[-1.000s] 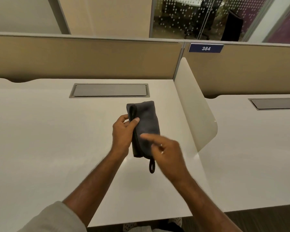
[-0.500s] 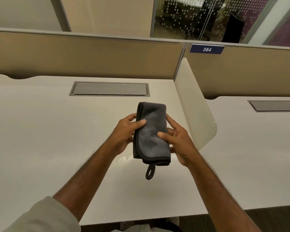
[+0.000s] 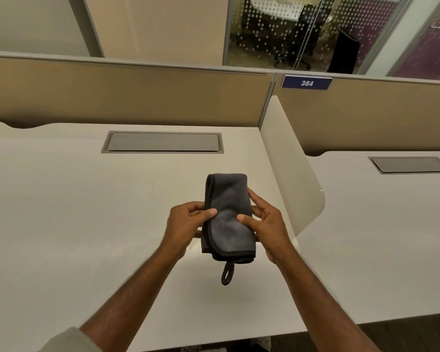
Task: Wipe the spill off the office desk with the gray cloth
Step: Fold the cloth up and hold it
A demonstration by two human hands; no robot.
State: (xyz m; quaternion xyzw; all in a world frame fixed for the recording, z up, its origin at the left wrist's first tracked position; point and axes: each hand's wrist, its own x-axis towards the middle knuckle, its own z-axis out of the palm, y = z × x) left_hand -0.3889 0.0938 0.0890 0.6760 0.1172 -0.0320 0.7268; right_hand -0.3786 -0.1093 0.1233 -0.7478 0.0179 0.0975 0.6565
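Note:
The gray cloth is folded into a long pad with a dark hem and a small loop hanging from its near end. I hold it above the white office desk. My left hand grips its left edge, thumb on top. My right hand grips the right edge, thumb pressed on the cloth's face. I cannot make out a distinct spill on the desk; a faint glossy patch shows just left of the cloth's near end.
A gray cable hatch is set into the desk at the back. A cream divider panel stands at the desk's right edge, close to my right hand. A tan partition runs behind. A second desk lies to the right.
My right hand came onto the cloth and took hold of its right edge. The cloth now faces up flat between both hands, held a little higher.

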